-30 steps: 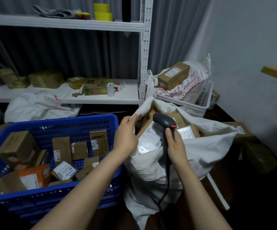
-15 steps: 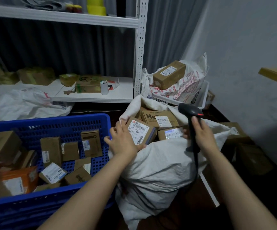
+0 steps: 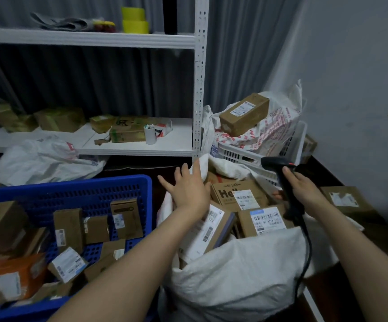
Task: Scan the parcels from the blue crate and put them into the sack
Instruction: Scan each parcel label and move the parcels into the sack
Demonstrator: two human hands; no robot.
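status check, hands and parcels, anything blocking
Left hand open, empty, over white sack. Right hand gripping barcode scanner. Parcels remain in blue crate. Nothing blocking.

At nine o'clock we see the blue crate (image 3: 76, 187), its walls a grid of small holes, holding brown cardboard parcels (image 3: 68, 228) with white barcode labels and one orange box (image 3: 14, 275). At six o'clock sits the white sack (image 3: 234, 275). At three o'clock is a black scanner (image 3: 281, 177) with a red trigger. At twelve, yellow tape rolls (image 3: 134, 20) top white shelving (image 3: 95, 38).
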